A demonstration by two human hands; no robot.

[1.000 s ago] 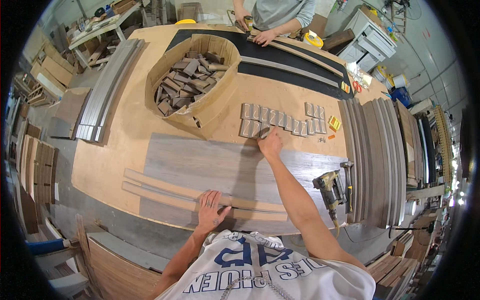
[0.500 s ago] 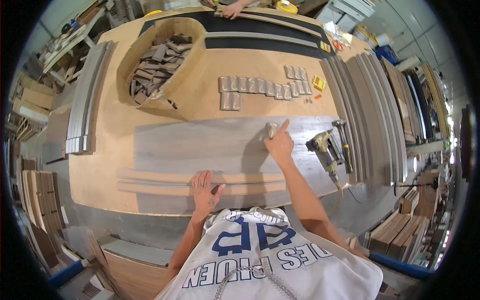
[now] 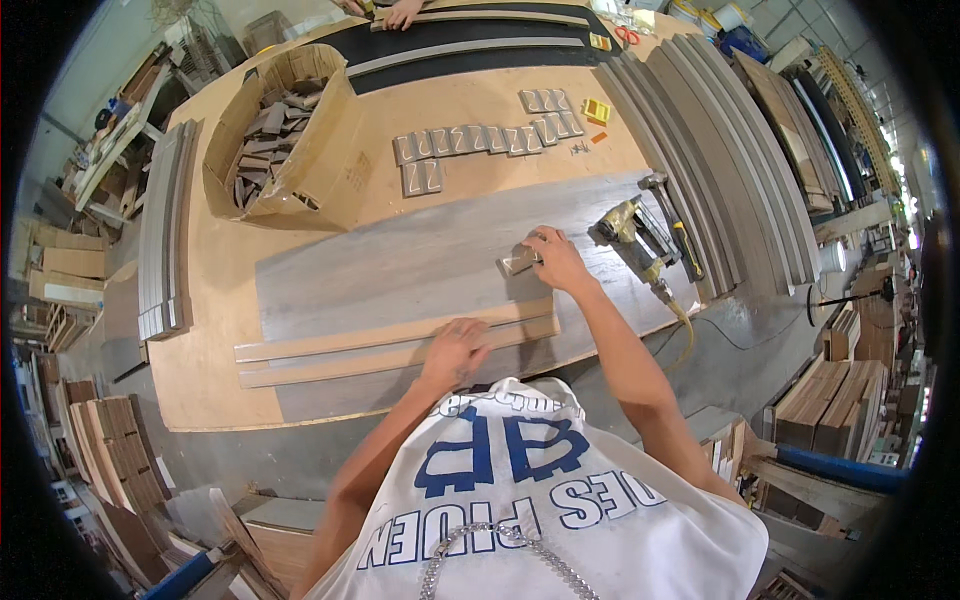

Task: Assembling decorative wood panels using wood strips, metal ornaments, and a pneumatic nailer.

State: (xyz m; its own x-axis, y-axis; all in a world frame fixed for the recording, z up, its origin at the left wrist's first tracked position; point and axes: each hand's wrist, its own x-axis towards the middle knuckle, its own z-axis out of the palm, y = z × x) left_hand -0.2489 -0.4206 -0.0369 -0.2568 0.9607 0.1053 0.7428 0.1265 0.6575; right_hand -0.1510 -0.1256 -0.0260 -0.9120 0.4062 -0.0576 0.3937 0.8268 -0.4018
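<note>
- Left hand (image 3: 455, 352), seven o'clock from the centre of view: fingers extended, thumb held apart, palm down upon two tan-faced strips (image 3: 330, 340) that run side by side.
- Right hand (image 3: 560, 262), two o'clock: fingers curled at the right end of a small grey block (image 3: 515, 262); whether they pinch it or merely touch it cannot be told.
- Small grey block, between one and two o'clock, over the grey panel (image 3: 380, 270), beyond the strips.
- Nail gun (image 3: 635, 232), two o'clock, lying on the panel near its right end; hammer (image 3: 686, 240) just beside it, on the far side from the right hand.
- Grey pieces with pale curved marks (image 3: 465, 140), twelve o'clock, set in staggered rows on the tabletop (image 3: 220, 390); yellow box (image 3: 597, 110) at one o'clock.
- Open carton (image 3: 330, 190), ten o'clock, holding loose blocks (image 3: 275, 125).
- Co-worker's hand (image 3: 403, 13), between eleven and twelve o'clock, at a long strip.
</note>
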